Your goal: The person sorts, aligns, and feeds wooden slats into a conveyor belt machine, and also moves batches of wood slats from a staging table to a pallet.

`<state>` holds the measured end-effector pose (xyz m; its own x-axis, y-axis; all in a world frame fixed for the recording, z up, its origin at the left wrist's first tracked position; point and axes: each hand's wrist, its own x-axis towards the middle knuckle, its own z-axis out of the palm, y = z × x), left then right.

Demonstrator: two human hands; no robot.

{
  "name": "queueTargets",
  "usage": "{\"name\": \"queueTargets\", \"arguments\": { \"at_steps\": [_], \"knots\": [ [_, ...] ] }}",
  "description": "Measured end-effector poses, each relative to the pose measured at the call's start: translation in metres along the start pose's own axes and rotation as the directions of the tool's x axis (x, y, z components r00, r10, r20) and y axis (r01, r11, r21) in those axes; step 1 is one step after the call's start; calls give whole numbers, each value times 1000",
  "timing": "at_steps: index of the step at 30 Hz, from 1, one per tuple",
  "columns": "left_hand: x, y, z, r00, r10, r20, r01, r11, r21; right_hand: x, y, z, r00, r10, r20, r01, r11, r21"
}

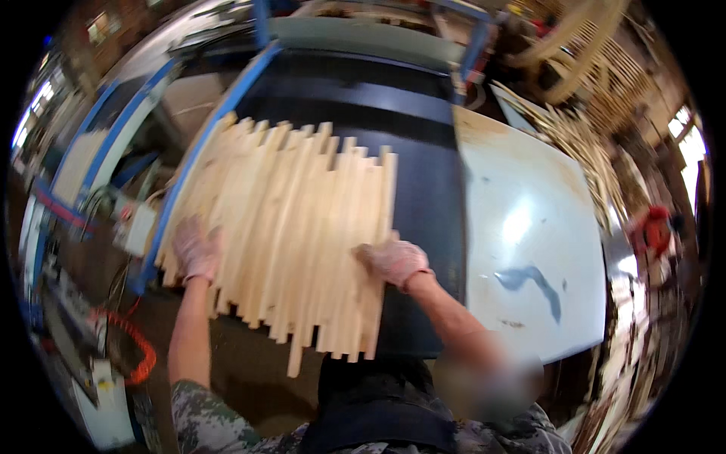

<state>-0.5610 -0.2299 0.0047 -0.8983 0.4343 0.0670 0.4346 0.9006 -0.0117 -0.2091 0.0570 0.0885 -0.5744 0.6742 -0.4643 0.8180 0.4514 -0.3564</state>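
A wide layer of pale wooden strips (291, 227) lies side by side on the black conveyor belt (423, 204), their ends uneven at the far and near sides. My left hand (198, 248), in a pinkish-white work glove, rests open on the strips at the left edge, fingers spread. At the right edge, my gloved right hand (397, 261) touches the outermost strips, its fingers reaching over them toward the left. One strip sticks out nearer to me than the others.
A blue side rail (200, 159) borders the belt on the left. To the right is a pale metal side table (529, 234). Bundled thin wood strips (582, 151) lie beyond it. An orange coiled hose (140, 352) hangs at lower left, below a control box (138, 225).
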Motion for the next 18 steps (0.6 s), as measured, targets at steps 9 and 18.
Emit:
{"name": "queueTargets", "arguments": {
  "at_steps": [9,18],
  "knots": [
    [-38,109,-10,973,122,-196,-222,731,-645,-39,106,95,902,-367,-228,432,731,528],
    [-279,422,-133,622,754,-212,-279,-40,-959,-249,341,123,797,-603,17,379,524,763]
  ]
}}
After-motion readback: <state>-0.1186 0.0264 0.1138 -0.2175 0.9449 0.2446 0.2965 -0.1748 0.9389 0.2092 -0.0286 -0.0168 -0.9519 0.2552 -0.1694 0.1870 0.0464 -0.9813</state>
